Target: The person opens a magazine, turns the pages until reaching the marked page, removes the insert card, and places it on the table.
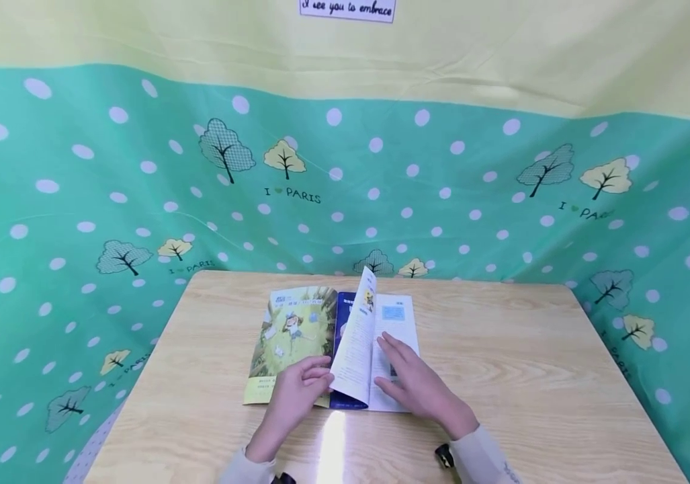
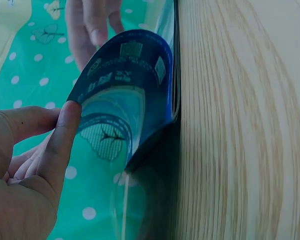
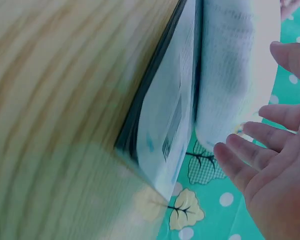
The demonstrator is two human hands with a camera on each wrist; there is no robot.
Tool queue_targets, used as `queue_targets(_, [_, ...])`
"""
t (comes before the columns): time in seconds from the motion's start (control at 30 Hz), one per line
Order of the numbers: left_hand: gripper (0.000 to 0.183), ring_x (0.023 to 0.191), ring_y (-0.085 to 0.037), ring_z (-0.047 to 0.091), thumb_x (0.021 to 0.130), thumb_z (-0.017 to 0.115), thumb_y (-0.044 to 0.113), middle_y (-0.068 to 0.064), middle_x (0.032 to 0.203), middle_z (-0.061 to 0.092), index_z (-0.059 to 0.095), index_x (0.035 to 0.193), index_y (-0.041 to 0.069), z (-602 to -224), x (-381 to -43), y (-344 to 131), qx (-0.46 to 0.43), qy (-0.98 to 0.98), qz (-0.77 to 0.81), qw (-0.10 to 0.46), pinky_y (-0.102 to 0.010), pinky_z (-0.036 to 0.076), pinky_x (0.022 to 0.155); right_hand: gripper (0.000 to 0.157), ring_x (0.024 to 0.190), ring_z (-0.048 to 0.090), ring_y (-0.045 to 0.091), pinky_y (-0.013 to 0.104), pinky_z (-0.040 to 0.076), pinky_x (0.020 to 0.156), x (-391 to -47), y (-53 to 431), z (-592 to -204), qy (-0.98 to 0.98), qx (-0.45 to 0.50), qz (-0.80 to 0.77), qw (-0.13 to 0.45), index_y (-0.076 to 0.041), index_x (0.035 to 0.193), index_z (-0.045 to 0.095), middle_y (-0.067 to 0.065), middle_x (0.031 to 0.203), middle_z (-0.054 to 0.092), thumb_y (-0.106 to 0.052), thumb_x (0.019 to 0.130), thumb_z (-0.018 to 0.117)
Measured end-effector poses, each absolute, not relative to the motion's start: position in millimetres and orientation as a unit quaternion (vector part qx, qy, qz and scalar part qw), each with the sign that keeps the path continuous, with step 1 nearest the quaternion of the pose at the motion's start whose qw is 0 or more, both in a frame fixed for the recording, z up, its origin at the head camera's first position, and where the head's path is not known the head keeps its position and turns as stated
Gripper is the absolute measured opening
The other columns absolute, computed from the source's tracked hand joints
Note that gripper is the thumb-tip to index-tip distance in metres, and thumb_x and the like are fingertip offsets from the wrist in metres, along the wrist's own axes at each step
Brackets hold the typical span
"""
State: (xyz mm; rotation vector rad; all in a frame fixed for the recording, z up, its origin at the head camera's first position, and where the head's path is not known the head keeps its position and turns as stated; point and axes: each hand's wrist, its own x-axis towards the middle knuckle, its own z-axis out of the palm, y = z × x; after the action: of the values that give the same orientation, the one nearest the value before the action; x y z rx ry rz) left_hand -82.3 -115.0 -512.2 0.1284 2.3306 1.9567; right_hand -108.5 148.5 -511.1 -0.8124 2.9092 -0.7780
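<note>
Toward the far edge of the wooden table (image 1: pixel 532 349), left of its middle, an open magazine (image 1: pixel 296 329) lies with its illustrated green sheet on the left. The left hand (image 1: pixel 296 390) pinches the edge of a raised white page (image 1: pixel 353 349), dark blue showing beneath. Over the right side, the right hand (image 1: pixel 420 386) has its fingers spread; whether they touch paper is unclear.

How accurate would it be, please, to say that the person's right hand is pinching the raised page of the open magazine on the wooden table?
Not quite: the left hand is pinching the raised page of the open magazine on the wooden table, as the left wrist view shows.
</note>
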Motion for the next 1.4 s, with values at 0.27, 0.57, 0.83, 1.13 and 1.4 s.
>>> queue_targets(0.27, [0.037,0.076,-0.024,0.073,0.089,0.074,0.005,-0.013,0.095,0.074,0.064,0.123,-0.007,-510.2,-83.1,-135.6,0.002,0.776,0.631,0.018,-0.033,0.063,0.062,0.075,0.143,0.034,0.033,0.049,0.037,0.114,-109.1,160.6,-510.0,0.943,-0.255,-0.215,0.01,-0.005,0.154,0.036,0.015,0.159,0.032,-0.039,0.096,0.069])
queue_targets(0.57, [0.035,0.079,-0.023,0.073,0.088,0.075,0.005,-0.012,0.096,0.074,0.067,0.121,-0.003,-510.8,-80.7,-161.5,-0.044,0.789,0.613,-0.008,-0.03,0.063,0.071,0.078,0.143,0.035,0.035,0.049,0.036,0.115,-109.0,175.3,-511.0,0.951,-0.249,-0.182,-0.003,-0.004,0.153,0.038,0.017,0.158,0.033,-0.041,0.093,0.072])
queue_targets(0.83, [0.036,0.082,-0.019,0.074,0.09,0.074,0.008,-0.01,0.097,0.075,0.067,0.124,0.001,-513.9,-70.7,-193.7,-0.101,0.823,0.559,-0.016,-0.023,0.061,0.074,0.081,0.141,0.036,0.04,0.052,0.036,0.114,-108.6,180.4,-513.1,0.948,-0.26,-0.181,-0.007,-0.001,0.151,0.04,0.022,0.156,0.034,-0.041,0.09,0.075])
queue_targets(1.13, [0.037,0.097,-0.027,0.072,0.094,0.069,0.014,-0.012,0.103,0.074,0.064,0.128,0.001,-516.6,-58.3,-220.9,-0.14,0.857,0.496,-0.001,-0.03,0.061,0.082,0.089,0.14,0.035,0.042,0.054,0.034,0.115,-99.7,189.7,-523.3,0.952,-0.25,-0.172,0.041,0.0,0.149,0.042,0.023,0.155,0.036,-0.045,0.083,0.081])
queue_targets(1.4, [0.036,0.098,-0.034,0.071,0.094,0.068,0.016,-0.017,0.104,0.074,0.065,0.126,-0.002,-523.6,-56.7,-233.6,-0.144,0.88,0.452,-0.004,-0.045,0.061,0.084,0.094,0.145,0.028,0.04,0.054,0.029,0.118,-94.7,193.8,-522.3,0.95,-0.228,-0.185,0.105,-0.002,0.152,0.038,0.021,0.159,0.03,-0.046,0.082,0.081])
